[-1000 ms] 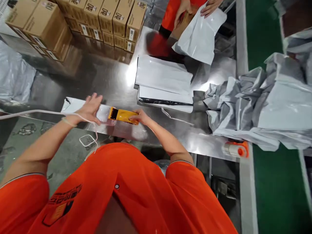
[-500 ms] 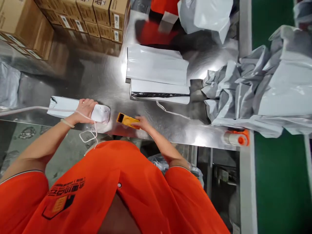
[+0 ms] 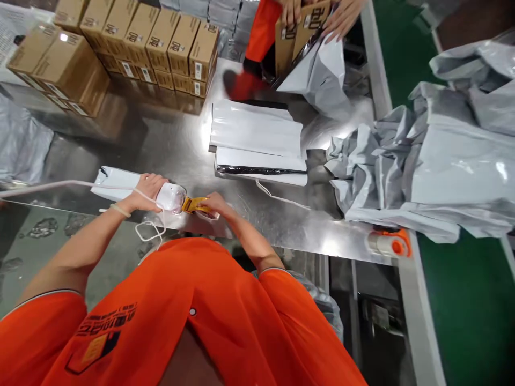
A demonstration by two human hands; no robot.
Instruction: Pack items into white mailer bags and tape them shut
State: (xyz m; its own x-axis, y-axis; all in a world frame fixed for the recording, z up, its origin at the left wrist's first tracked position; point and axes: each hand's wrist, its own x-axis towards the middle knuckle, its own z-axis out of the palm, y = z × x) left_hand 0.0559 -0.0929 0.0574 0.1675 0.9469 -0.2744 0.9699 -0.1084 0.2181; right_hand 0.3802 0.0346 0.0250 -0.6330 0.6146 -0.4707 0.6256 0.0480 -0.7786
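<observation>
At 9 o'clock from the middle of the view, near the front edge of the metal table (image 3: pixel 161 128), lies the white package (image 3: pixel 116 178). The person's left hand (image 3: pixel 148 191) is closed over it from above, fingers across the top; the grip looks meant to pin it against sliding. The right hand (image 3: pixel 216 203), at the package's 3 o'clock end, is wrapped tightly round the yellow tool (image 3: pixel 192 205). The tool's front meets that end, or sits just beside it; which one cannot be told. With one hand bracing and the other bearing the tool, the two seem set to work against each other. A stack of white bags (image 3: pixel 257 128) lies towards 12 o'clock, probably put there for easy reach.

The package is long and narrow, lying flat with its length running from about 9 to 3 o'clock. Its skin is smooth and white, with a small dark mark at the 9 o'clock end. The other end is rounded and glossy, as though covered in clear film.
</observation>
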